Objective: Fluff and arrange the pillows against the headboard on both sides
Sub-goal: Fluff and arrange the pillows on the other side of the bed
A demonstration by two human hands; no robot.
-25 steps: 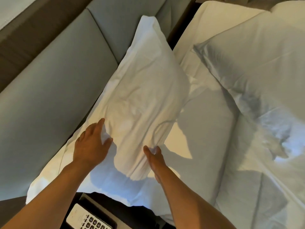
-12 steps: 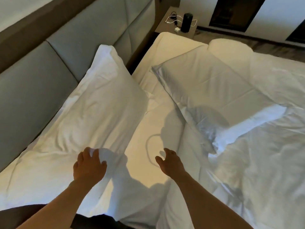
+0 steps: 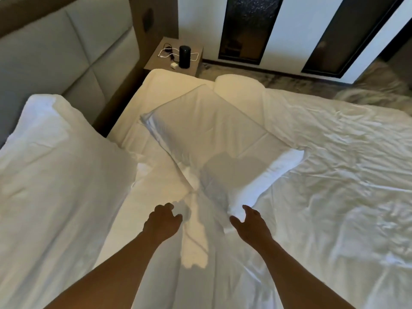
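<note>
A large white pillow leans against the grey padded headboard at the left. A second white pillow lies flat and askew on the mattress, away from the headboard, its near corner pointing toward me. My left hand hovers over the sheet just short of that near corner, fingers loosely curled and holding nothing. My right hand is open with fingers spread, right beside the pillow's near right edge; I cannot tell if it touches the fabric.
A rumpled white duvet covers the right half of the bed. Beyond the far bed edge stands a wooden nightstand with a black cylinder and a white charging cable. Dark window panels line the far wall.
Both hands have let go of the left pillow, which now rests against the headboard, and have moved right toward the second pillow. My view has lifted toward the far side of the bed.
</note>
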